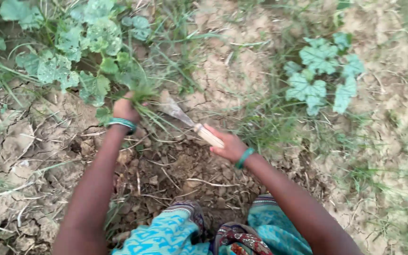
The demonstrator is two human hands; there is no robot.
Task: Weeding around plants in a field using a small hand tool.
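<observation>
The small hand hoe (190, 122), in the middle of the frame, is grasped at its wooden handle by the right hand (228, 146). The left hand (124, 109) is clenched around a grass tuft (142, 92) beside the broad-leaved vine (72, 47) at upper left, on cracked soil (242, 61).
</observation>
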